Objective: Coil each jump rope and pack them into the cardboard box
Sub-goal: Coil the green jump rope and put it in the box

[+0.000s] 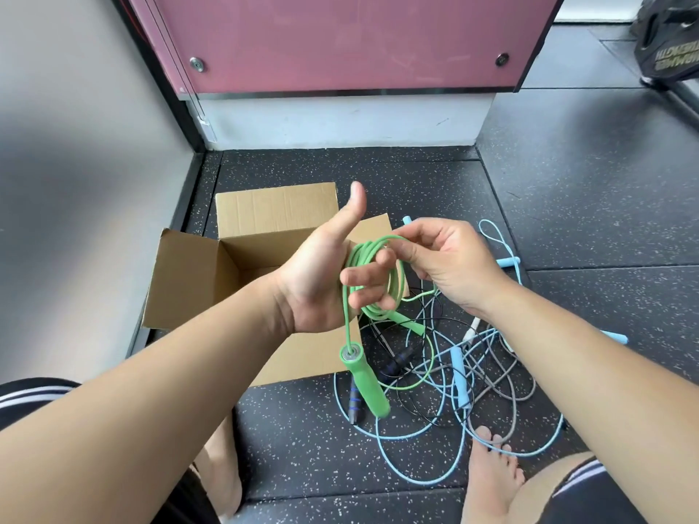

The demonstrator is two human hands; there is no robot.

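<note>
A green jump rope (393, 285) is wound in several loops round the fingers of my left hand (321, 277), whose thumb points up. One green handle (365, 380) hangs below that hand on a short length of cord. My right hand (446, 259) pinches the green cord at the top of the coil. The open cardboard box (189, 281) stands on the floor behind my left hand, with nothing visible inside. More rope trails from the coil down to the floor pile, where the second green handle (410, 323) lies.
A tangle of light blue (459, 376), grey and black jump ropes (397, 363) lies on the speckled dark floor to the right of the box. My bare foot (491, 474) rests on a blue cord. A pink-fronted cabinet (340, 43) stands behind; gym equipment (673, 39) is at the far right.
</note>
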